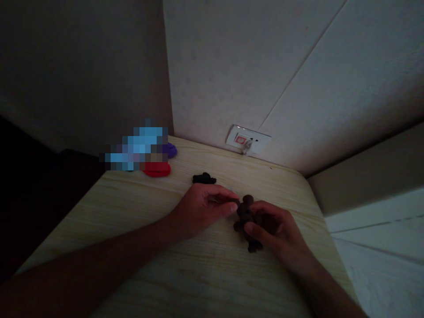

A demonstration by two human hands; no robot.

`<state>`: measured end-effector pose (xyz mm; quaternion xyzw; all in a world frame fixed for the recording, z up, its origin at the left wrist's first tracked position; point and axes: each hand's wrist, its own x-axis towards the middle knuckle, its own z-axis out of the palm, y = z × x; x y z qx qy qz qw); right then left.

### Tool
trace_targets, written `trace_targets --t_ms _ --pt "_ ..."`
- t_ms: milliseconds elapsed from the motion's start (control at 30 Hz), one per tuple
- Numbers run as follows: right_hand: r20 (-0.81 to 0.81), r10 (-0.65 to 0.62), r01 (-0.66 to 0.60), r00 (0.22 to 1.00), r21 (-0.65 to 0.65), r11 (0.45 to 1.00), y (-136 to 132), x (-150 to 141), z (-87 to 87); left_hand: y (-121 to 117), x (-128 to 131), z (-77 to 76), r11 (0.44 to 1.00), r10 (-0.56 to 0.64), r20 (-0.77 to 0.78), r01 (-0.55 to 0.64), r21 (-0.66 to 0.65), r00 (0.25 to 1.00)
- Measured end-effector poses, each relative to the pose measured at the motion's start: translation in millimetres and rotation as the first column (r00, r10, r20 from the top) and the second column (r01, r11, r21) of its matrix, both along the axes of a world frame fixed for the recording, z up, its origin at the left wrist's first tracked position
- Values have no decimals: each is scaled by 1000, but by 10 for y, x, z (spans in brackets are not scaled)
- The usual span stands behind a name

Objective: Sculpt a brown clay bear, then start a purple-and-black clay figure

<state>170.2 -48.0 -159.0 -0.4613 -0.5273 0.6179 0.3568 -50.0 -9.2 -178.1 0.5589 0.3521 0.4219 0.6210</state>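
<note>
The right hand (pixel 281 236) pinches a dark-brown, round-eared, clay-like bear figure (pixel 245 217). The left hand (pixel 200 211) pinches it at the head's side.

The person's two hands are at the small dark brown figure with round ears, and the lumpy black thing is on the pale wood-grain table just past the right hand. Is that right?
Not quite: the lumpy black thing is just past the left hand, not the right hand. The head view shows it. The rest is right.
</note>
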Motion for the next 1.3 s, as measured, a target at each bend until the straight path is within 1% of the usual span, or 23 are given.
trace_targets --t_ms 100,233,400,700,933,1100,1300 --pt "1 -15 15 1000 7 1000 0 2 -8 1 3 -3 1000 6 7 -6 2 1000" --pt "-16 -13 12 1000 -24 1000 -4 7 -20 -2 7 23 1000 23 5 -23 -5 1000" --pt "-29 -6 4 1000 -43 999 -16 0 -10 -11 -1 15 1000 3 16 -3 -11 1000" --pt "-30 -5 3 1000 -40 999 -3 10 -18 -1 7 1 1000 -7 15 7 -7 1000" --pt "-31 -5 4 999 -26 1000 2 -2 -13 -5 5 15 1000 15 22 -15 -2 1000" --pt "-24 -30 30 999 -23 999 11 3 -7 -20 -10 -9 999 23 54 -21 -35 998" --pt "-38 -34 32 999 -57 998 16 5 26 -34 -22 -37 1000 1 63 0 -5 998"
